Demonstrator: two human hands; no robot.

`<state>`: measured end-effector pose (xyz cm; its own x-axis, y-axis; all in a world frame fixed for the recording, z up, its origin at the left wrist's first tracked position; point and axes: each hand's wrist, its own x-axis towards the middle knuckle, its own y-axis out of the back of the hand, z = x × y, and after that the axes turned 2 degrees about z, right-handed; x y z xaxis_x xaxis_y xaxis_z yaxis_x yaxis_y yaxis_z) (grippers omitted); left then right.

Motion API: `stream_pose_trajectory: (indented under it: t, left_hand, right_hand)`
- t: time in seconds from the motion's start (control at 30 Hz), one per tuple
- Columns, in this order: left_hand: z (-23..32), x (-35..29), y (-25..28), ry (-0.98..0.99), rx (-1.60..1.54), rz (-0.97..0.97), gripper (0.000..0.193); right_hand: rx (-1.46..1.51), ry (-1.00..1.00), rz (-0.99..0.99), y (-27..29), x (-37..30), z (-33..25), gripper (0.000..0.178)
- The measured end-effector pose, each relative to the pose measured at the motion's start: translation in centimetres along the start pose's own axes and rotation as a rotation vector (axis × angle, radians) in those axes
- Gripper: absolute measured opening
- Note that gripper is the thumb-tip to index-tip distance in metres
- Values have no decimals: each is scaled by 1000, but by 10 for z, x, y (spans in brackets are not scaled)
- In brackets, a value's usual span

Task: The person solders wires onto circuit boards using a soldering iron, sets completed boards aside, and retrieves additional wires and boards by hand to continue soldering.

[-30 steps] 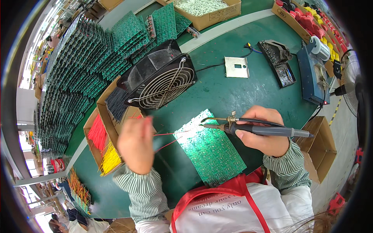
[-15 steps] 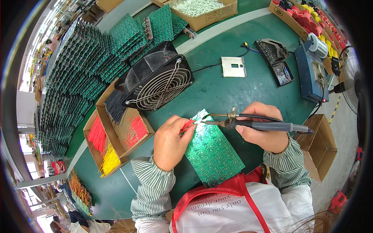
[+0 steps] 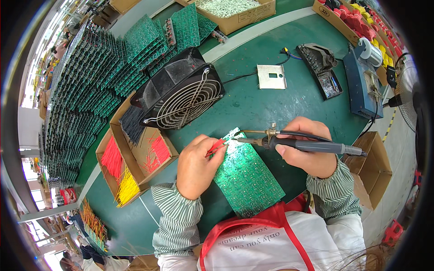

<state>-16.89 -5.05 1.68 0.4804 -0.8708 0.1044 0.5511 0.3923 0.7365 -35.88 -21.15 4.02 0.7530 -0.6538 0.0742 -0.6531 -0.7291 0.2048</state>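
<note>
Nearest me, a green circuit board (image 3: 246, 178) lay tilted on the dark green table (image 3: 253, 106), its near corner over my red apron (image 3: 262, 239). My left hand (image 3: 196, 167) rested at the board's left edge, fingers pinched on a short red wire (image 3: 216, 145) whose end met the board's far corner. My right hand (image 3: 312, 151) was clenched around the handle of a soldering iron (image 3: 298, 144), its tip touching that same corner just beside the wire.

To my left stood open cardboard boxes (image 3: 135, 158) holding bundles of red, yellow and black wires. Beyond the board, a black fan (image 3: 181, 92) with a wire grille leaned on the table, tilted toward me. Farther right lay a small metal plate (image 3: 271, 76), then a black iron stand (image 3: 322, 67) and a blue soldering station (image 3: 361, 86) near the table's right edge, with a brown carton (image 3: 373, 165) on the floor below it.

At the far left, many green boards (image 3: 90, 77) stood stacked in rows. A box of pale parts (image 3: 233, 13) sat at the far edge, and a tray of red and yellow parts (image 3: 357, 20) at the far right.
</note>
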Motion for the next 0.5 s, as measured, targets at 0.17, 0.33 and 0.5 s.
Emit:
stream_pose_trajectory:
  t: [0.17, 0.33, 0.5]
  left_hand:
    - [0, 0, 13, 16, -44, 39, 12]
    - [-3, -4, 51, 98, 392, 433, 10]
    - [20, 2, 11, -61, 108, 128, 11]
  right_hand:
    - [-28, 8, 8, 6, -2, 1, 18]
    - [-19, -13, 7, 11, -5, 0, 18]
    - [-43, -2, 31, 17, -6, 2, 18]
